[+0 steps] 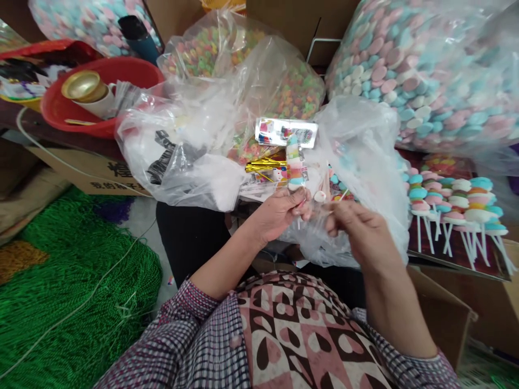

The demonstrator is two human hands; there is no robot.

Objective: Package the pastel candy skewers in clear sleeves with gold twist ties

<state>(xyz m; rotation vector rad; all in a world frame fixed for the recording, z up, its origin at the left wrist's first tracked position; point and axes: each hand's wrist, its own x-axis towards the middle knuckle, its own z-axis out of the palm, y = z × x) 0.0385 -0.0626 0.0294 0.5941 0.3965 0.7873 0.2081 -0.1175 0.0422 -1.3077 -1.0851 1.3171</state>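
Soft even daylight, slight blur, wide-angle bending at edges.

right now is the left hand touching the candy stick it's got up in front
Touching. The head view shows the left hand with its fingers closed around the white stick of the stacked candy stick, with no gap between them.

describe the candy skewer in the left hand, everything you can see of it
The candy skewer is a stack of round pastel discs, white, green, pink and blue, on a thin white stick, apparently wrapped in clear film. It stands nearly upright. The left hand pinches the stick below the stack; the right hand is close beside it, seemingly not touching.
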